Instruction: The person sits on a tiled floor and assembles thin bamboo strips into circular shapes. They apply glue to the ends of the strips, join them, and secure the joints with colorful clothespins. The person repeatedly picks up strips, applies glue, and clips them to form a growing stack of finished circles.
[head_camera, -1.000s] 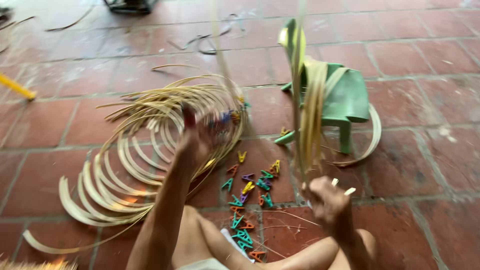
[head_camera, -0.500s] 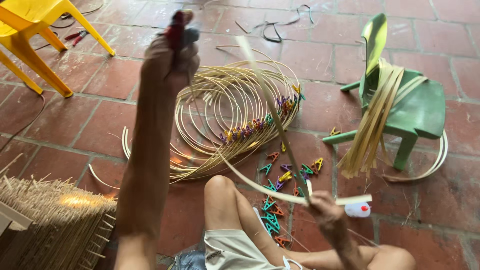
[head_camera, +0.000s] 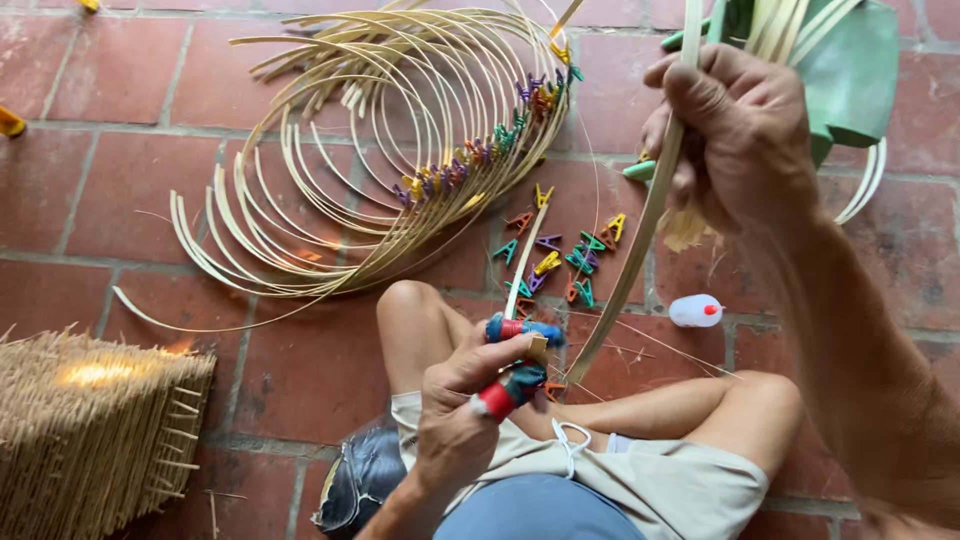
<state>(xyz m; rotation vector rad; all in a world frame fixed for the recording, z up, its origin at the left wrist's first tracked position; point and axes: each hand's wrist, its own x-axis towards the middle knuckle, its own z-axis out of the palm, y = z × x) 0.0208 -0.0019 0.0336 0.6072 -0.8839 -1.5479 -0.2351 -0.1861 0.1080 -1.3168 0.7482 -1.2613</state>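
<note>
1. Strip (head_camera: 640, 240): long pale bamboo sliver, running from top right of the frame down to lower centre. Long axis steeply diagonal, upper end out of frame past the chair (head_camera: 850, 70), lower end just right of the knife.
2. Right hand (head_camera: 735, 130): upper right, fingers closed round the strip's upper part, holding it raised.
3. Left hand (head_camera: 465, 400): lower centre, clamped on a knife (head_camera: 515, 365) with handle wrapped in red and blue tape. It is the hand nearer the strip's lower end; whether the blade touches the strip cannot be told.
4. Hands well apart, one at each part of the strip's length.
5. Hoops (head_camera: 400, 150): spread of thin bamboo rings on the brick floor (head_camera: 130, 190), upper centre, joined by coloured clips along one side.
6. Loose clips (head_camera: 565, 250): scattered at centre, between hoops and strip.
7. Small white bottle (head_camera: 695, 311) with red cap: right of centre, on the floor.
8. Woven basket (head_camera: 90, 430): lower left.
</note>
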